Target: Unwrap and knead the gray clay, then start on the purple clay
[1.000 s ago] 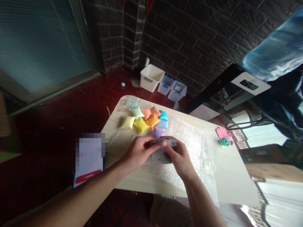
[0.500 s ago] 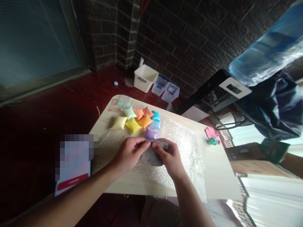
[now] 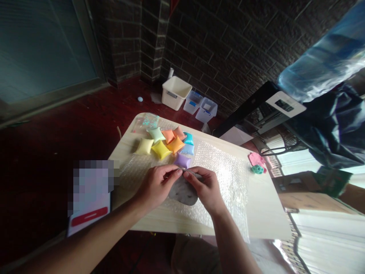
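A flattened piece of grey modelling clay (image 3: pixel 184 193) with small dents hangs between my two hands over the bubble wrap (image 3: pixel 225 182). My left hand (image 3: pixel 158 184) pinches its upper edge between thumb and fingers. On the other side, my right hand (image 3: pixel 205 187) grips the same edge, its thumb tip close to the left one. Just beyond the fingertips lies a purple pillow-shaped packet (image 3: pixel 182 160). Behind it sit several more packets, among them a yellow one (image 3: pixel 161 150), an orange one (image 3: pixel 175 145) and a light blue one (image 3: pixel 187 149).
Pink clay (image 3: pixel 256 159) and a green lump (image 3: pixel 257 169) lie at the table's right edge. A clear bag (image 3: pixel 150 121) with green bits rests in the far left corner. Beyond the table, a white bin (image 3: pixel 176 93) stands on the floor. A blurred-out screen (image 3: pixel 91 194) is at left.
The grey clay has tipped so that its dented face hangs lower and looks darker. Both hands keep their pinch at its upper edge, and the view has shifted slightly.
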The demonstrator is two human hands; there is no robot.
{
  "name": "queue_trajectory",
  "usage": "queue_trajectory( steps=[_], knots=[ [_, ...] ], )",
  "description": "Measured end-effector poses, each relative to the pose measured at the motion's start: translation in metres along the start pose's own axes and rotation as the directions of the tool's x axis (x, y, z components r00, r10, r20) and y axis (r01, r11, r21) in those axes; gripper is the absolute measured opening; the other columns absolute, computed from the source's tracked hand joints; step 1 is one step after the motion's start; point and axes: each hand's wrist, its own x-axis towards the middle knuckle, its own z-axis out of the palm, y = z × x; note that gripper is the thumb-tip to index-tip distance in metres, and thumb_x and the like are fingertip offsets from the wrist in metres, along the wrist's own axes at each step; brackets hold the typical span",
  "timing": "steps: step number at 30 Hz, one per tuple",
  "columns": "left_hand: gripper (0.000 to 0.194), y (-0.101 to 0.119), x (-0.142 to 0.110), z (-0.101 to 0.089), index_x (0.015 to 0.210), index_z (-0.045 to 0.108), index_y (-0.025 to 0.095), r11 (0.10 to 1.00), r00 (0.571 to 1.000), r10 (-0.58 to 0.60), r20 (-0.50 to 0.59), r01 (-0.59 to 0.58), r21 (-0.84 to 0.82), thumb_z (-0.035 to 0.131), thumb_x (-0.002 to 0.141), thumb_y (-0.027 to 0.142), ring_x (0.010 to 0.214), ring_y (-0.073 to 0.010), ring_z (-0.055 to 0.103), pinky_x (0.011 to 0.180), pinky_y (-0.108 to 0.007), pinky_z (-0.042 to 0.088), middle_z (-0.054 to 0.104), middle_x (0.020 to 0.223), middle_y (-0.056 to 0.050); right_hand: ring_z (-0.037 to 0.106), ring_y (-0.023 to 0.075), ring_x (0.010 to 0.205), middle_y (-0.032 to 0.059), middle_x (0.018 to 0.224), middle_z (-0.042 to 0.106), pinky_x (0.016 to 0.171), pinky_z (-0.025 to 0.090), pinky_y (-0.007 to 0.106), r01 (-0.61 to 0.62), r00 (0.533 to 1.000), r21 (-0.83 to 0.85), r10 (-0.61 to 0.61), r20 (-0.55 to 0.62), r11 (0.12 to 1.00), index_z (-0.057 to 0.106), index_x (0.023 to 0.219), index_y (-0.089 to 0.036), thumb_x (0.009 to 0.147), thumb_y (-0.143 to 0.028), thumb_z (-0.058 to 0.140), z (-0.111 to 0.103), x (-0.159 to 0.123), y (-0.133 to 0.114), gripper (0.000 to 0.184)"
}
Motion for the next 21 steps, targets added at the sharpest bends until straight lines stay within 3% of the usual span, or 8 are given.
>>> queue_trajectory(
  steps=[5, 7, 11, 13, 16, 21],
  knots=[
    [0.026, -0.0003, 0.0011, -0.0022, 0.093, 0.080, 0.018, 0.999, 1.000, 0.018, 0.000, -0.018, 0.037, 0.063, 0.100, 0.037, 0.080, -0.0217, 0.070, 0.073, -0.029, 0.052, 0.079, 0.088, -0.006, 0.074, 0.0229, 0.084, 0.0060, 0.094, 0.083, 0.077, 0.056, 0.034, 0.035, 0.999, 0.055, -0.035, 0.013, 0.998, 0.083, 0.099, -0.024, 0.082, -0.046, 0.088, 0.0038, -0.0008, 0.0029, 0.028],
    [0.026, 0.0007, 0.0017, -0.0017, 0.095, 0.081, 0.018, 1.000, 1.000, 0.002, 0.010, -0.002, 0.020, 0.065, 0.099, 0.038, 0.086, -0.0234, 0.072, 0.078, -0.031, 0.053, 0.080, 0.092, -0.007, 0.074, 0.0246, 0.088, 0.0068, 0.095, 0.083, 0.081, 0.057, 0.036, 0.076, 0.997, 0.044, -0.076, -0.001, 0.996, 0.085, 0.096, -0.025, 0.082, -0.046, 0.088, 0.0044, 0.0001, 0.0034, 0.025],
    [0.035, 0.0024, 0.0045, 0.0007, 0.110, 0.079, 0.017, 0.960, 0.993, -0.119, 0.027, 0.122, -0.253, 0.077, 0.091, 0.045, 0.089, -0.0252, 0.075, 0.078, -0.032, 0.056, 0.082, 0.097, -0.009, 0.072, 0.0231, 0.079, 0.0055, 0.083, 0.082, 0.076, 0.056, 0.035, 0.102, 0.990, 0.031, -0.099, -0.098, 0.994, 0.086, 0.084, -0.024, 0.082, -0.047, 0.088, 0.0033, 0.0020, 0.0032, 0.024],
    [0.035, 0.0030, 0.0061, 0.0008, 0.107, 0.080, 0.016, 0.937, 0.989, -0.144, 0.035, 0.148, -0.316, 0.079, 0.089, 0.046, 0.088, -0.0244, 0.075, 0.077, -0.031, 0.056, 0.082, 0.096, -0.009, 0.069, 0.0214, 0.074, 0.0048, 0.080, 0.080, 0.071, 0.053, 0.034, 0.083, 0.987, 0.048, -0.075, -0.140, 0.995, 0.084, 0.083, -0.023, 0.082, -0.048, 0.087, 0.0027, 0.0015, 0.0026, 0.026],
    [0.028, 0.0050, 0.0069, -0.0010, 0.096, 0.082, 0.016, 0.963, 0.993, -0.116, 0.024, 0.118, -0.244, 0.076, 0.092, 0.043, 0.084, -0.0231, 0.074, 0.076, -0.030, 0.054, 0.081, 0.089, -0.006, 0.066, 0.0198, 0.070, 0.0044, 0.078, 0.078, 0.065, 0.050, 0.031, 0.047, 0.991, 0.067, -0.038, -0.130, 0.997, 0.082, 0.083, -0.022, 0.083, -0.051, 0.086, 0.0031, -0.0004, 0.0015, 0.029],
    [0.022, 0.0083, 0.0046, -0.0016, 0.096, 0.083, 0.018, 0.985, 0.996, -0.086, 0.009, 0.086, -0.148, 0.073, 0.094, 0.038, 0.087, -0.0238, 0.074, 0.079, -0.031, 0.054, 0.082, 0.092, -0.006, 0.072, 0.0239, 0.080, 0.0057, 0.081, 0.080, 0.075, 0.054, 0.035, 0.023, 0.999, 0.123, -0.018, -0.039, 0.992, 0.085, 0.088, -0.022, 0.078, -0.046, 0.090, 0.0052, -0.0008, 0.0020, 0.027]
  ],
)
